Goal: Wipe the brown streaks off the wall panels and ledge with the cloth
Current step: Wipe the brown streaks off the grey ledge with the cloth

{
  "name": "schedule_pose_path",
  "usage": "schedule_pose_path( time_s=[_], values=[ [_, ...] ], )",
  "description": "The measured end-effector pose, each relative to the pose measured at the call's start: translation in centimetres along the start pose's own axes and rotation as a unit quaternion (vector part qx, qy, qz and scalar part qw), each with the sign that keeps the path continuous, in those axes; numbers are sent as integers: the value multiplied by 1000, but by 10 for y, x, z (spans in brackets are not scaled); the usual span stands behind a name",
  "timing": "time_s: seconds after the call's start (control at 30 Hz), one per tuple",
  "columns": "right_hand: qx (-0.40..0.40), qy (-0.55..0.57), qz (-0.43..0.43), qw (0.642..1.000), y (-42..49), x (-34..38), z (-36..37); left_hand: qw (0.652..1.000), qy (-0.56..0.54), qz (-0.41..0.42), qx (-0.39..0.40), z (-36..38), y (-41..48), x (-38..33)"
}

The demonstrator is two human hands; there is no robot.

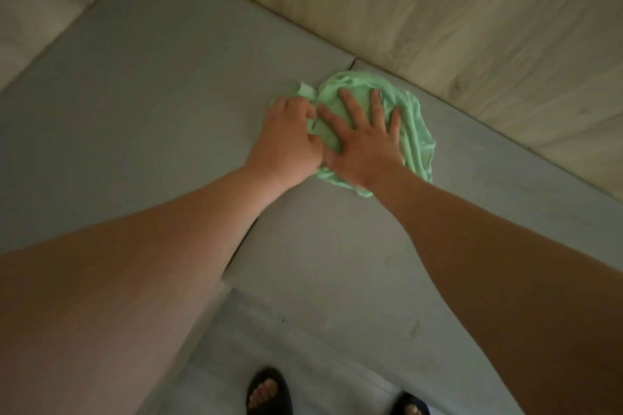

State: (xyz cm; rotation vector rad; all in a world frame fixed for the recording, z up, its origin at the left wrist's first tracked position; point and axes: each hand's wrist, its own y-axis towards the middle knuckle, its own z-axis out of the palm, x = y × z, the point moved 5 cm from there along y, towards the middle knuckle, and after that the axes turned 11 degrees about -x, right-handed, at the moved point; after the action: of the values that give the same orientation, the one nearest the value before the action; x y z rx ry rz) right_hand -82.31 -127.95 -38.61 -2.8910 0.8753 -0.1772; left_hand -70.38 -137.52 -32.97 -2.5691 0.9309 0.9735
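- Pale wood-grain boards [40, 0] fill the upper left corner of the frame and run on across the top to the upper right.
- Below them, a flat grey wall panel [135, 94] takes up the left and middle of the frame. A thin dark seam [350, 65] separates it from a second grey panel [371, 279] on its right.
- The left hand [286, 131] reaches in from the lower left to the centre of the frame. Its grip is closed, with the fingers curled and pinching the left edge of the cloth.
- The crumpled mint-green cloth [414, 131] lies against the grey panels at the centre of the frame, across the seam and mostly right of it, just below the wood-grain boards.
- The right hand [364, 145] comes in from the lower right and lies on the cloth beside the left hand, touching it. Its grip is apart, with the palm flat and the fingers spread, pressing the fabric to the panel.
- A few faint dark specks [283, 317] show low on the grey surface.
- At the bottom edge, two dark open-toed sandals [268, 392] are on the person's feet.
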Motion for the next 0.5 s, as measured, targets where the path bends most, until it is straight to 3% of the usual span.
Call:
schedule_pose_path(
  time_s=[0.1,0.2,0.33,0.4,0.5],
  values=[
    [-7,16,84,996,32,-20,-8,982,97,127,-97,-4,-18,-10],
    [-7,48,157,986,54,-19,-15,986,114,126,-8,7,-37,-11],
    [-32,67,121,990,40,-29,-15,980,139,46,133,30,-59,1],
    [-51,54,117,990,14,-61,-11,978,136,26,156,36,-66,4],
    [-64,32,183,981,-38,-122,-9,967,191,82,150,48,-74,3]
  ],
)
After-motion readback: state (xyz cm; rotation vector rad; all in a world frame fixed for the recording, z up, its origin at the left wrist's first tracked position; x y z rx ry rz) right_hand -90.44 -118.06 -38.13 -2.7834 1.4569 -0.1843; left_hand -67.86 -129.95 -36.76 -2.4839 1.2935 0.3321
